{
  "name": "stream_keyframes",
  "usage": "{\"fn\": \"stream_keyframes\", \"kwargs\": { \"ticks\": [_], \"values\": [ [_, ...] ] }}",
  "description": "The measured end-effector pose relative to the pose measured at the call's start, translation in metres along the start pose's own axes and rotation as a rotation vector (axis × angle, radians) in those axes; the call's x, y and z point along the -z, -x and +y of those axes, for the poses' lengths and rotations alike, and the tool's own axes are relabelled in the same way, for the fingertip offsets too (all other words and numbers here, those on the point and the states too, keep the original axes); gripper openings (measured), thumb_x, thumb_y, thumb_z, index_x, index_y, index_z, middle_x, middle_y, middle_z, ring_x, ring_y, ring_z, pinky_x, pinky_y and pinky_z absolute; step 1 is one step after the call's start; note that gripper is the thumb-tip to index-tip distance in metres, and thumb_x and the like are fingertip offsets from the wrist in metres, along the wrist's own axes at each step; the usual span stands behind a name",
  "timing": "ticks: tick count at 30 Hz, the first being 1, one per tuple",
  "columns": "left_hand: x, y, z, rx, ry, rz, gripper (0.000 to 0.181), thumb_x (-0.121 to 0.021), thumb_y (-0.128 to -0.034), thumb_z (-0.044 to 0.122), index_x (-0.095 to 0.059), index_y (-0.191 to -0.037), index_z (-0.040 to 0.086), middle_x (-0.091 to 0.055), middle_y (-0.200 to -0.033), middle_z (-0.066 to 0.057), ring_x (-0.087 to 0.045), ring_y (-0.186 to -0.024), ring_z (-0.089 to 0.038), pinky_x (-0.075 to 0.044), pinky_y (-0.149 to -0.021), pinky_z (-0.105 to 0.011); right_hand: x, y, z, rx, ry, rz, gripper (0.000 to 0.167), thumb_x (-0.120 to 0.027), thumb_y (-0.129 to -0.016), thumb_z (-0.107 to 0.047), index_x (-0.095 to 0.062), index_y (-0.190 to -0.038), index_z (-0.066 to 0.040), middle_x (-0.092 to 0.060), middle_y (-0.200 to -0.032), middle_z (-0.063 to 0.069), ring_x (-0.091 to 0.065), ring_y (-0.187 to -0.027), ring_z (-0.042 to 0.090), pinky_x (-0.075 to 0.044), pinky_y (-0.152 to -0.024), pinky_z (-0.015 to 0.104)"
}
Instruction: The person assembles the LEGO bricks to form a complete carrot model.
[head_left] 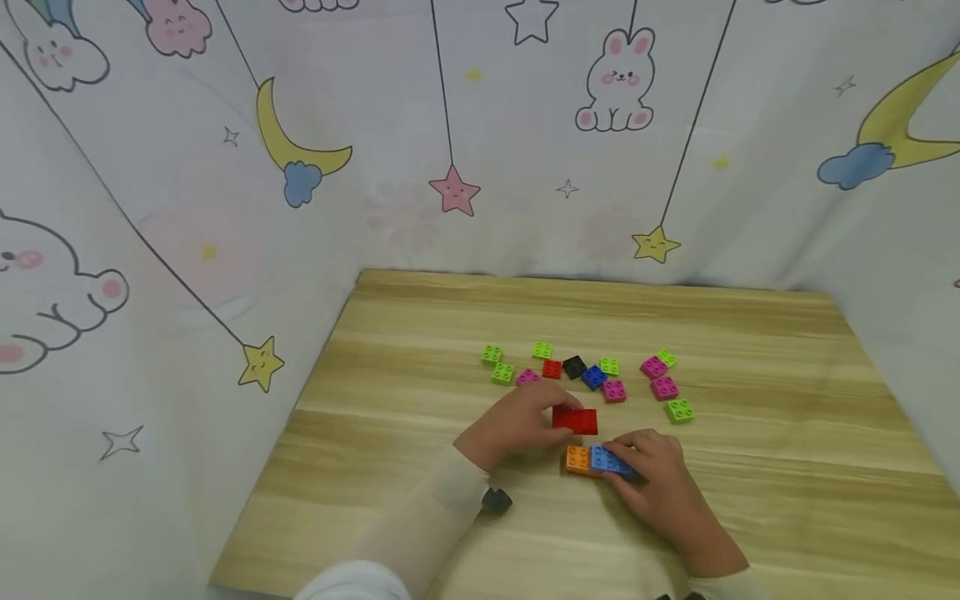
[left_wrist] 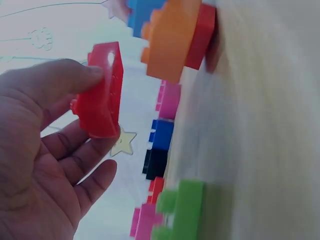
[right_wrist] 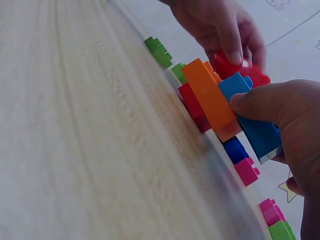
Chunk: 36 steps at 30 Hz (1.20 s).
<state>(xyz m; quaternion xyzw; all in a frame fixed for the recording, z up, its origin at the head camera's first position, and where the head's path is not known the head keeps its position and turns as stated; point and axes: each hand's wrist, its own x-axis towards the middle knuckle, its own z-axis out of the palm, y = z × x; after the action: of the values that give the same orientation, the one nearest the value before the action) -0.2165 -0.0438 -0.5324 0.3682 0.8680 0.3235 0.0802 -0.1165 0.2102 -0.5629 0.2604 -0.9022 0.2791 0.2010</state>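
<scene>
Wood-grain tabletop [head_left: 420, 321]; white backdrop [head_left: 517, 108]; printed rabbit [head_left: 615, 93] and pink star [head_left: 454, 192].

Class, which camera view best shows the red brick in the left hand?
Left wrist: the red brick looks largest there. The head view shows it small; in the right wrist view, fingers partly cover it.

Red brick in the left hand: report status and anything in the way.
Left hand holds red brick in the air. Right hand grips blue brick on orange brick, lower red brick beneath. No loose brick seen between hands.
</scene>
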Motion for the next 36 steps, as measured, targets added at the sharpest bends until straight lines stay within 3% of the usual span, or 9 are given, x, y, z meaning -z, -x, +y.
{"fn": "stream_keyframes", "kwargs": {
  "ticks": [7,19,27,36],
  "values": [
    [0.000,0.027,0.001,-0.126,-0.049,-0.013,0.031,-0.079,-0.0938,0.028,-0.076,-0.124,0.024,-0.068,-0.113,0.015,-0.058,-0.102,0.001,-0.048,-0.094,-0.016,-0.002,-0.001,-0.001,-0.028,0.009,-0.006,0.041,-0.094,-0.074,-0.019,-0.080,-0.110,-0.007,-0.070,-0.107,0.000,-0.066,-0.100,0.023,-0.038,-0.088,0.042],
    [-0.008,0.029,0.007,-0.229,-0.117,-0.006,0.024,-0.078,-0.0933,0.020,-0.078,-0.118,0.023,-0.069,-0.120,0.014,-0.058,-0.114,-0.004,-0.044,-0.103,-0.020,-0.006,-0.003,0.001,-0.028,-0.024,-0.013,0.042,-0.093,-0.076,-0.019,-0.079,-0.114,-0.009,-0.068,-0.110,-0.002,-0.064,-0.102,0.021,-0.037,-0.088,0.041],
    [-0.012,0.028,0.015,-0.192,-0.102,-0.012,0.019,-0.078,-0.0950,0.025,-0.080,-0.113,0.018,-0.071,-0.115,0.009,-0.062,-0.108,-0.004,-0.046,-0.098,-0.016,-0.006,-0.004,-0.001,-0.039,-0.034,-0.021,0.041,-0.092,-0.077,-0.018,-0.079,-0.114,-0.008,-0.068,-0.109,-0.001,-0.064,-0.103,0.021,-0.037,-0.088,0.042],
    [-0.014,0.026,0.025,-0.166,-0.212,-0.018,0.019,-0.082,-0.0915,0.023,-0.081,-0.110,0.017,-0.072,-0.108,0.010,-0.063,-0.102,-0.004,-0.047,-0.094,-0.014,-0.006,-0.004,-0.001,-0.052,-0.048,-0.018,0.039,-0.092,-0.077,-0.018,-0.080,-0.112,-0.008,-0.068,-0.109,-0.002,-0.064,-0.103,0.020,-0.037,-0.088,0.042]
  ]
}}
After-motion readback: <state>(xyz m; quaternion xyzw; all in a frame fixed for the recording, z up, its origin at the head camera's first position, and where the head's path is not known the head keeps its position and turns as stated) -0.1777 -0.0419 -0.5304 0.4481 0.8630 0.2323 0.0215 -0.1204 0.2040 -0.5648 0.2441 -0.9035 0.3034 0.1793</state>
